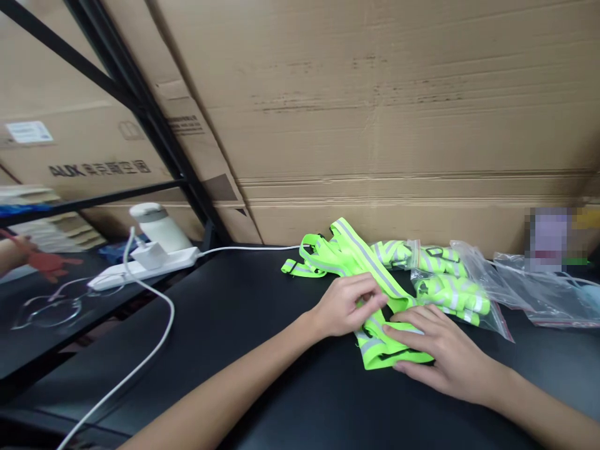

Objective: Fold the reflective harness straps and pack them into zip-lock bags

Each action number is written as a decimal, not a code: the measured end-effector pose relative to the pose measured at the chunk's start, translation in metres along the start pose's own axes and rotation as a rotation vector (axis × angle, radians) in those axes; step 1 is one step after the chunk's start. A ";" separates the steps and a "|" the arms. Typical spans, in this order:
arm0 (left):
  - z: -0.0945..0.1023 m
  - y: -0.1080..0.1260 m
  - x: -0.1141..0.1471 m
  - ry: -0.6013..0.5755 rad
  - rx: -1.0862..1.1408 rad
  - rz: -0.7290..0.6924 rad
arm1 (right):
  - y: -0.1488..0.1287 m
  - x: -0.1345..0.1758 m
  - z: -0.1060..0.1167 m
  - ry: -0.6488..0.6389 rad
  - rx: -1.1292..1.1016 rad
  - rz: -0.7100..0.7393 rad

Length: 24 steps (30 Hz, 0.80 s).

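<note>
A neon-yellow reflective strap vest [349,247] with silver-grey stripes lies on the black table, its far straps loose and tangled. The near part is folded into flat layers. My left hand [349,303] is closed over the middle of the straps, fingers curled, and its fingertips are partly hidden. Against the folded near end, my right hand [440,350] holds the layers, with its fingers on top and the thumb at the near edge. A black buckle shows on the loose strap end at the far left of the vest.
Rolled vests in clear bags [452,294] lie behind my right hand, with more clear plastic bags [539,294] to the right. At left are a white power strip [150,267], cable [171,312], white bottle [162,228] and glasses [51,310]. Another person's hand [16,250] shows at the left edge. Cardboard [375,112] stands behind.
</note>
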State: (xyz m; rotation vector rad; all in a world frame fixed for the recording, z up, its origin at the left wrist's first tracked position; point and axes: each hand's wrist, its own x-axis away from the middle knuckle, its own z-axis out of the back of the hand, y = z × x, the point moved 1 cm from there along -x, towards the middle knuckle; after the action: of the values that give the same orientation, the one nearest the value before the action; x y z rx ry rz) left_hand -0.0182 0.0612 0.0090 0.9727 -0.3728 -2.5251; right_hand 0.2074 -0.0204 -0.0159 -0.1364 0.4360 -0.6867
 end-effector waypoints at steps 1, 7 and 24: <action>0.004 0.006 0.005 -0.113 0.010 0.034 | 0.001 -0.001 -0.001 0.003 0.007 0.004; 0.018 0.018 0.027 -0.307 -0.094 0.091 | 0.008 -0.005 -0.008 0.092 0.068 0.045; 0.025 0.009 0.027 -0.303 -0.025 0.040 | 0.011 0.003 0.014 0.214 0.284 0.128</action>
State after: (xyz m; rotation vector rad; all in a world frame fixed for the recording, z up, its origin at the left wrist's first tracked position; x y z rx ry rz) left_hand -0.0511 0.0437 0.0149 0.5652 -0.4426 -2.6356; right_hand 0.2224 -0.0143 -0.0069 0.2335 0.5417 -0.6323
